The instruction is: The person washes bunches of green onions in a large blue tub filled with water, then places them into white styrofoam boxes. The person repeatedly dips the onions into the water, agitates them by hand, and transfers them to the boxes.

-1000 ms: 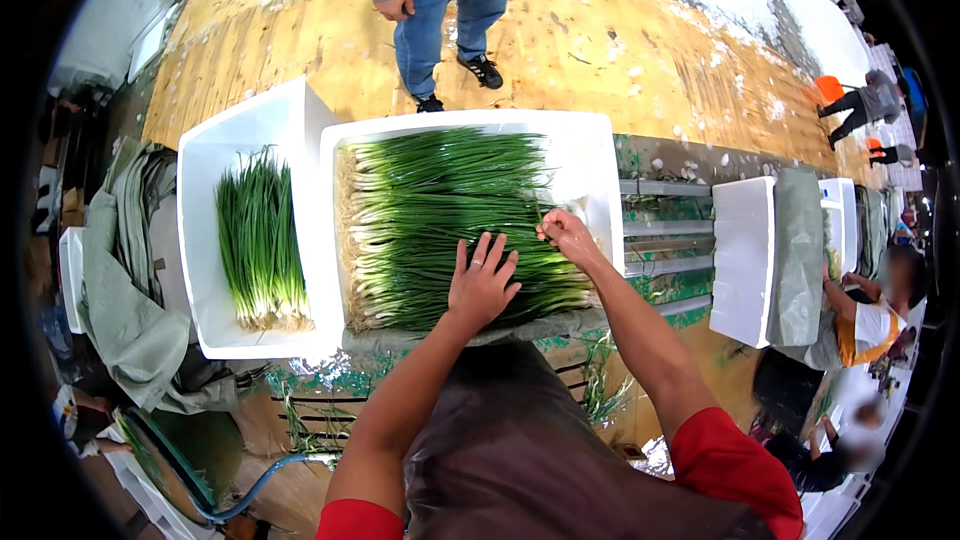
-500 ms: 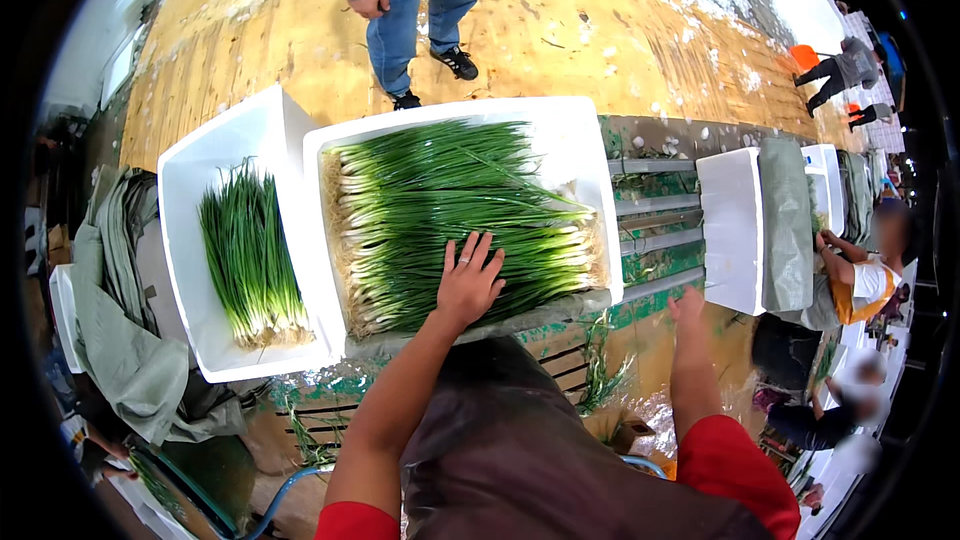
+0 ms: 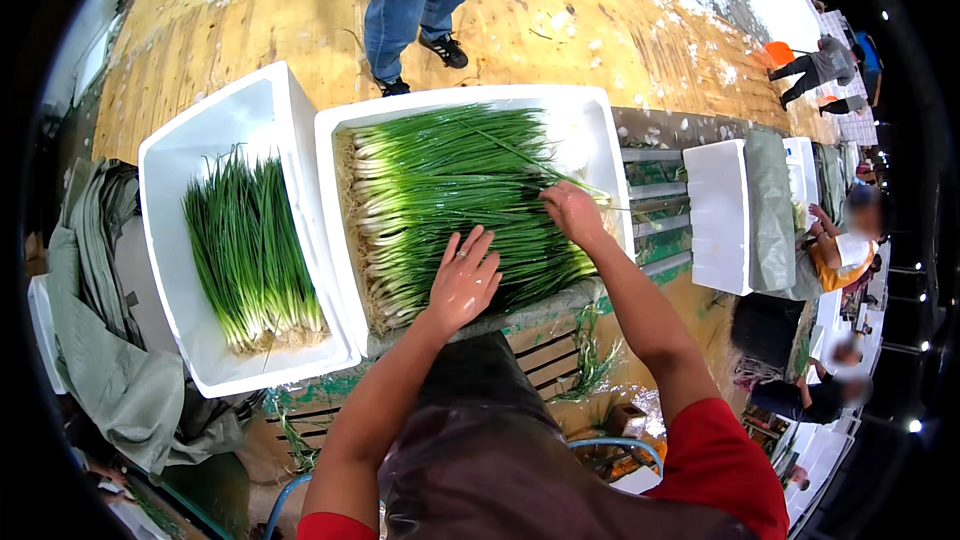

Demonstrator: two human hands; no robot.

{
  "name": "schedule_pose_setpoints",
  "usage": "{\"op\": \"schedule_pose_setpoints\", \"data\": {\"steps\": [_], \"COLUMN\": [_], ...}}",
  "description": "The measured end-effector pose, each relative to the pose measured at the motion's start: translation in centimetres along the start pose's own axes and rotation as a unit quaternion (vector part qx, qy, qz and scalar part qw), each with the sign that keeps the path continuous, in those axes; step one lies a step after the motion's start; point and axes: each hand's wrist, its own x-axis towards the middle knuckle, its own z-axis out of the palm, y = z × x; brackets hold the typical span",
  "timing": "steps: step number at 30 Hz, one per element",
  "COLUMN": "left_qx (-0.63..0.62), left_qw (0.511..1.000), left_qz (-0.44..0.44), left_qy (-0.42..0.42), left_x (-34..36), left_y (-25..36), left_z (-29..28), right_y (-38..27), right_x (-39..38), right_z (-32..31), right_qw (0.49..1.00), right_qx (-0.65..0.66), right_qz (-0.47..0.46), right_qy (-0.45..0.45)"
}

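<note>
A white foam box (image 3: 590, 130) in front of me is filled with green onions (image 3: 450, 200), roots to the left and leaf tips to the right. My left hand (image 3: 463, 280) lies flat with fingers spread on the near part of the pile. Farther right, my right hand (image 3: 572, 212) rests on the leaf tips with its fingers curled into the greens; whether it grips any is unclear. To the left, a second white foam box (image 3: 200, 140) holds a smaller bundle of green onions (image 3: 250, 250).
A person in jeans (image 3: 420, 0) stands on the wooden floor beyond the boxes. A white foam lid (image 3: 718, 215) and grey cloth (image 3: 772, 200) lie at the right, where another person (image 3: 835, 245) works. Grey fabric (image 3: 95, 340) hangs at the left.
My right hand was on the onion tips, dropped low to the right half a second ago, and is now back on the tips. My left hand stayed pressed on the pile.
</note>
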Motion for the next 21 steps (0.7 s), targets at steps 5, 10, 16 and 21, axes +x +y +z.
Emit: {"op": "schedule_pose_setpoints", "data": {"steps": [5,10,16,21], "left_qx": [-0.018,-0.019,-0.010,0.025], "left_qw": [1.000,0.992,0.986,0.996], "left_qz": [0.013,0.036,0.070,0.041], "left_qy": [0.010,0.117,0.149,-0.072], "left_x": [4.0,9.9,19.1,18.7], "left_y": [0.5,0.0,2.4,0.8], "left_z": [1.0,4.0,7.7,15.1], "right_y": [1.1,1.5,4.2,6.8], "right_x": [-0.1,-1.7,-7.0,-9.2], "right_z": [2.2,1.4,-0.8,-2.3], "right_qw": [0.996,0.977,0.685,0.563], "right_qx": [-0.051,0.178,0.603,0.690], "right_qz": [0.028,0.087,0.336,0.357], "right_qy": [-0.066,0.078,0.232,0.280]}}
